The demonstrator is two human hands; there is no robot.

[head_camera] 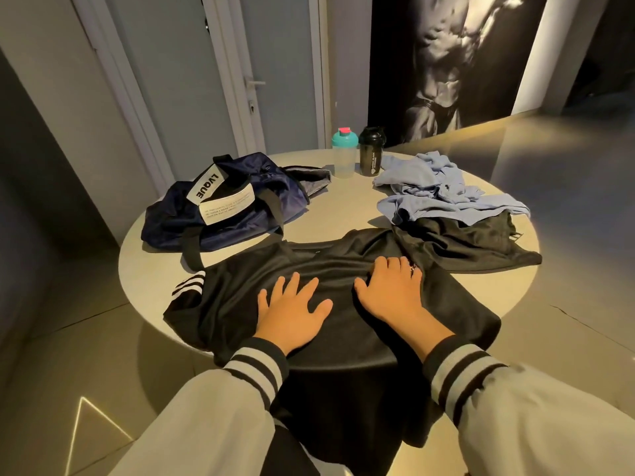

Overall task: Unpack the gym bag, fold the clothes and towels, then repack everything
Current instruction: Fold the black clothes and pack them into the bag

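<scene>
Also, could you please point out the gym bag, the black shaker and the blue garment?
gym bag [228,204]: head view, on its white label.
black shaker [371,156]: head view, its body.
blue garment [436,190]: head view, crumpled middle.

The print on the bag [268,187]'s white label [228,204] is too small to read, as is the logo on the black bottle [371,151]. At right, the blue cloth [439,194] covers the far part of the black shorts [464,242]. Both sleeves [213,417] run off the near edge.

Navy bag [220,204] slumped, far left. Black striped shirt [336,269] spread flat, hem over near edge. Blue cloth [436,190] crumpled far right, overlapping black shorts [470,243].
</scene>
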